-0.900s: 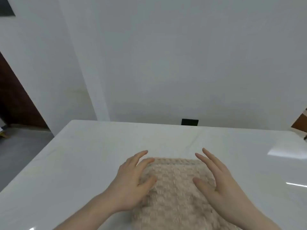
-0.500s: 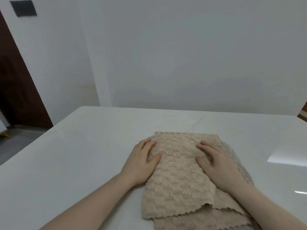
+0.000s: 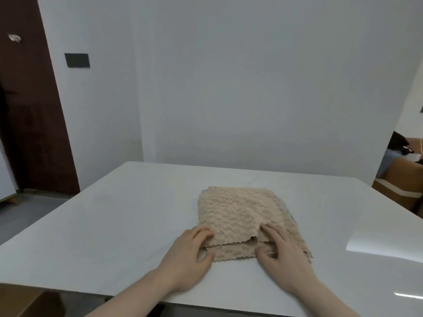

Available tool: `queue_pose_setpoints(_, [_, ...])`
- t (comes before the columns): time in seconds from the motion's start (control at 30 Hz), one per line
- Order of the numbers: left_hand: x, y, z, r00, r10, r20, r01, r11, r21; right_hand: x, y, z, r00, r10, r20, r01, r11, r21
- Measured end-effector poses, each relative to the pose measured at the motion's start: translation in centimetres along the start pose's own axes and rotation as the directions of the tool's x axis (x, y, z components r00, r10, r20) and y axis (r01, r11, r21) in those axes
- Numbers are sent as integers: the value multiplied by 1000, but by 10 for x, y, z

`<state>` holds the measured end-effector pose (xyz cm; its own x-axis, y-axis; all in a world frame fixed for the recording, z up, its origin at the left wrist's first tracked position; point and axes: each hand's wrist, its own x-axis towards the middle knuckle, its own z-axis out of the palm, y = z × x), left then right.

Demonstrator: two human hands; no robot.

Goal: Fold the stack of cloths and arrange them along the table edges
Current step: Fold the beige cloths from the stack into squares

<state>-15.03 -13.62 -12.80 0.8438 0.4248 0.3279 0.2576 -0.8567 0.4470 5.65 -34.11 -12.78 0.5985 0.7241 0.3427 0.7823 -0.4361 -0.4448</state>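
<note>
Where the two forearms enter from the bottom of the frame, both hands lie at the near edge of a stack of beige cloths (image 3: 238, 216) on the white table (image 3: 114, 225). The left hand (image 3: 185, 257) sits at the near-left corner of the stack: fingers curled over the top layer's scalloped edge, thumb at the lower layer's edge below, so the corner appears pinched between them. The right hand (image 3: 283, 255) sits at the near-right corner: fingers extended and slightly spread over the top layer, thumb tucked toward the lower layer; whether it actually grips the cloth or only presses on it cannot be told from this angle.

The stack lies flat near the table's middle, a little right of centre, well apart from every edge. The top layer is offset from the one beneath, whose near edge projects toward the viewer. A greyish layer shows along the right side.

Beyond the far table edge stands a plain white wall (image 3: 251, 88). On its left portion is a dark switch plate (image 3: 77, 60), and further left a dark brown door (image 3: 29, 110). At far right, a brown cardboard box (image 3: 402, 186).
</note>
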Motion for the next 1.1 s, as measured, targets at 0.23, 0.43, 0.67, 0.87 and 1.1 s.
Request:
queue_pose_setpoints(0.23, [-1, -1, 6, 996, -70, -59, 70, 998, -3, 4, 9, 3, 1000, -17, -25, 17, 1000, 2])
queue_pose_setpoints(0.43, [4, -2, 8, 982, -182, -56, 177, 980, -94, -1, 6, 2, 997, 17, -73, -14, 999, 45])
queue_pose_setpoints(0.67, [11, 6, 13, 978, -162, -135, 162, 987, -4, 0, 11, 4, 993, 32, -118, -20, 994, 104])
queue_pose_setpoints(0.87, [14, 2, 12, 941, -186, -284, 137, 974, -182, 1, 14, 6, 983, 4, -185, 23, 989, 144])
queue_pose_setpoints(1.1, [9, 11, 8, 917, -212, -338, 144, 966, -214, 1, 14, 0, 952, 26, -305, 40, 978, 206])
